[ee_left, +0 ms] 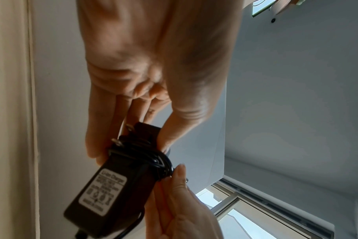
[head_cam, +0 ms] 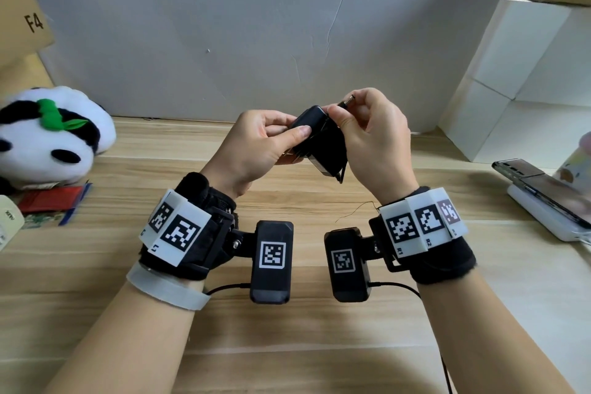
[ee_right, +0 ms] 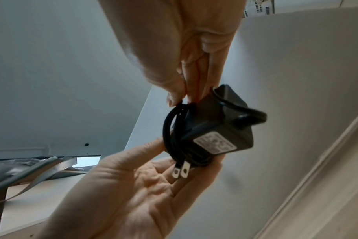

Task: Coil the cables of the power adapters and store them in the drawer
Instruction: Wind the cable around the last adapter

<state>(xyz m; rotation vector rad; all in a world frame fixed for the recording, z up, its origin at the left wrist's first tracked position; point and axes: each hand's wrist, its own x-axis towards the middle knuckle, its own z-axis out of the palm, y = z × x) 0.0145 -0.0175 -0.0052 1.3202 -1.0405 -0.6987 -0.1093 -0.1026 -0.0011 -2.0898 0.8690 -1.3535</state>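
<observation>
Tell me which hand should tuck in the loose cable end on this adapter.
Probably the right hand: it already pinches the cable's plug tip, while the left hand grips the adapter with its wound cable.

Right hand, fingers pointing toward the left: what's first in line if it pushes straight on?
Likely the black adapter, which the right hand already touches, then the left hand. Depth unclear.

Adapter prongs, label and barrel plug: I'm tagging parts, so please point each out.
prongs [ee_right: 180,171], right wrist view, flat face of one blade.
label [ee_left: 102,193], left wrist view, middle of the white sticker.
barrel plug [head_cam: 347,102], head view, metal tip.
</observation>
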